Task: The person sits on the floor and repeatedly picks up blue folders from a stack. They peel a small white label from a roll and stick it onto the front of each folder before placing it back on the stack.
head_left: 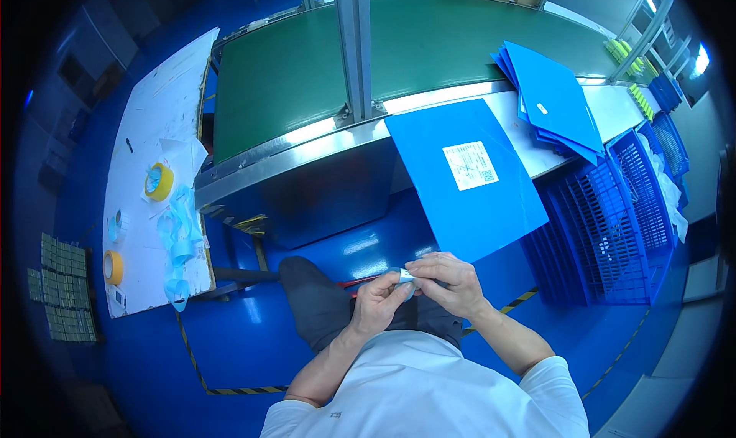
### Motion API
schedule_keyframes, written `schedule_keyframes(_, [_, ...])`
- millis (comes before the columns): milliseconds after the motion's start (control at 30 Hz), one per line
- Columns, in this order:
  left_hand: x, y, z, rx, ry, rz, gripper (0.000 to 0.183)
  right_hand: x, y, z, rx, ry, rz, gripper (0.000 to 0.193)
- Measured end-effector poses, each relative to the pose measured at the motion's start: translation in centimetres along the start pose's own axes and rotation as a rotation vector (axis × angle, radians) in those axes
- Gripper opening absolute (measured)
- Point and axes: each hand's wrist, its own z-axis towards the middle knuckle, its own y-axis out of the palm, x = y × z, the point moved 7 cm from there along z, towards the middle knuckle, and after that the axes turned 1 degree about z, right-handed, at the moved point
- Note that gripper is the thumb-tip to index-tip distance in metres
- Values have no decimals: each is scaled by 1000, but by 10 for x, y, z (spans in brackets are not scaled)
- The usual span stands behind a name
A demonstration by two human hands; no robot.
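In front of my body, above my lap, my left hand (376,303) and my right hand (451,281) meet with fingers pinched. Between their fingertips is a small whitish piece (405,274), partly covered by the fingers; its exact kind is too small to make out. Just beyond my right hand lies a flat blue plastic sheet (429,158) with a white printed label (471,166) stuck on it. The sheet rests on the bench edge and juts out toward me.
More blue sheets (556,93) are piled at the right, by blue crates (606,223). Behind runs a green conveyor belt (284,77) with a metal post (353,47). A white table (146,108) on the left bears yellow tape rolls (159,182) and a light-blue strip (182,250).
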Motion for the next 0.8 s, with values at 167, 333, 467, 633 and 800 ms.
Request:
schedule_keyframes(167, [-3, 2, -3, 37, -65, -53, 24, 20, -27, 6, 157, 318, 198, 16])
schedule_keyframes(333, [-13, -10, -6, 111, -157, -125, 24, 37, -96, 32, 353, -50, -600, 12])
schedule_keyframes(467, [-19, -18, -9, 129, -214, -128, 27, 56, -81, 26, 66, -54, -783, 14])
schedule_keyframes(633, [-22, -23, -11, 173, -261, -114, 26, 47, -79, 25, -230, 17, -767, 64])
schedule_keyframes(800, [-13, -50, -5, 316, -134, -122, 22, 38, -90, 12, -462, -25, -731, 115])
